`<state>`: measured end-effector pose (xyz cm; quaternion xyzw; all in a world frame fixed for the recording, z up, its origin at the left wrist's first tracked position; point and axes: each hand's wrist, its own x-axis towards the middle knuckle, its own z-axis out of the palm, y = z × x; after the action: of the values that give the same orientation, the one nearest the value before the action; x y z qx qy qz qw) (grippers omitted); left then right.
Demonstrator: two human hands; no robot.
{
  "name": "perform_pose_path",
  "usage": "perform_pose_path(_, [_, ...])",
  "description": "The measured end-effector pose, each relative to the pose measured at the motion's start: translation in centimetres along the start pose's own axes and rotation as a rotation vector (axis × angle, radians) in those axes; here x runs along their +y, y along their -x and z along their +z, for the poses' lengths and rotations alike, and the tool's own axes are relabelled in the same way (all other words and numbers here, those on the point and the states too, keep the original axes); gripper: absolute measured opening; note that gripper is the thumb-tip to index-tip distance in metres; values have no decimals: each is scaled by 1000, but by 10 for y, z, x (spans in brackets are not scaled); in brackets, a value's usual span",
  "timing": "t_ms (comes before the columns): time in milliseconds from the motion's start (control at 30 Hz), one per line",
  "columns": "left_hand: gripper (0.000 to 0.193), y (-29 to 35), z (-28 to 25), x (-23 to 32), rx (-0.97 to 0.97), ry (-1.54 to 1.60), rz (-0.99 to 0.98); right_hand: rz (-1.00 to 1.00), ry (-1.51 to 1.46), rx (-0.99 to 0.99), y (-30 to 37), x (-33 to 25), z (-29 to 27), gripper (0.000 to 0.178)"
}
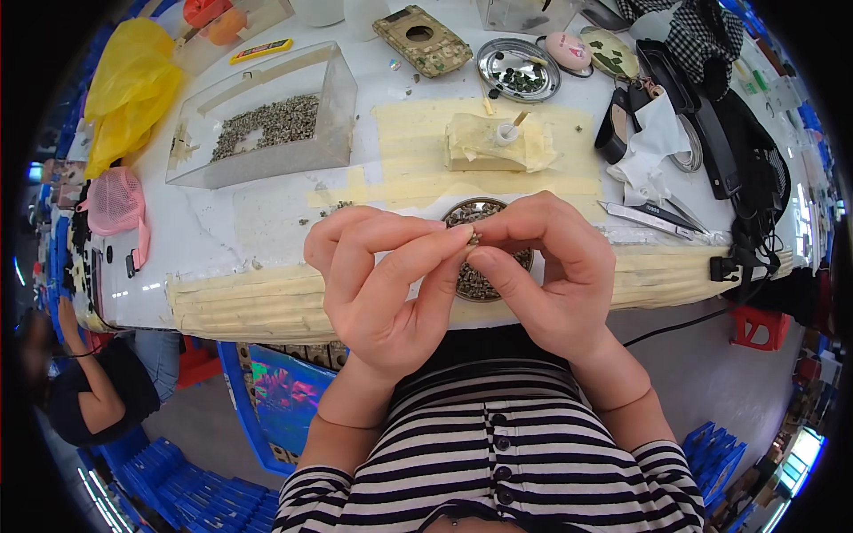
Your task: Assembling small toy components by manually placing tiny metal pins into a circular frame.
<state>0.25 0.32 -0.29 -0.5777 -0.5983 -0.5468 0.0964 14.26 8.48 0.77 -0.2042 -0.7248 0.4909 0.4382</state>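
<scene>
My left hand [378, 280] and my right hand [558, 275] meet over the front edge of the table, fingertips almost touching. Between the pinched thumbs and forefingers sits a tiny brownish-grey part [474, 240], mostly covered by the fingers, so its exact kind cannot be made out. Both hands are closed on it. Directly beneath them is a round dish [474, 199] filled with many similar small parts, partly hidden by my fingers. A few loose small parts [338, 207] lie on the table beyond my left hand.
A clear plastic bin [336, 107] holds more small parts at left. Behind the dish stands a taped block [484, 158] with a small white cup [506, 133]. Tweezers [649, 219] lie at right. Farther back are a camouflage case [422, 40] and a metal plate [484, 67] with dark bits.
</scene>
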Motion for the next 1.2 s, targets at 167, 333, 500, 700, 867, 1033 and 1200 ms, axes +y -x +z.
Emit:
perform_pose_path(167, [25, 1, 0, 0, -4, -10, -2, -112, 160, 20, -2, -4, -1, 20])
perform_pose_path(333, [26, 1, 1, -1, 3, -2, -5, -169, 208, 69, -2, -4, 1, 23])
perform_pose_path(500, [26, 2, 1, -2, 2, -3, -5, -191, 238, 79, -2, -2, 1, 24])
perform_pose_path(700, [25, 2, 1, -2, 6, -2, -4, -226, 282, 113, -1, -3, 4, 26])
perform_pose_path(867, [25, 1, 0, -1, 3, -11, 3, -206, 271, 103, -1, -2, 3, 26])
perform_pose_path(1033, [25, 2, 1, -2, 6, -10, 5, -189, 278, 90, 0, -2, 3, 25])
perform_pose_path(1200, [25, 2, 0, -1, 3, -8, 6, -167, 253, 72, 0, -2, 2, 23])
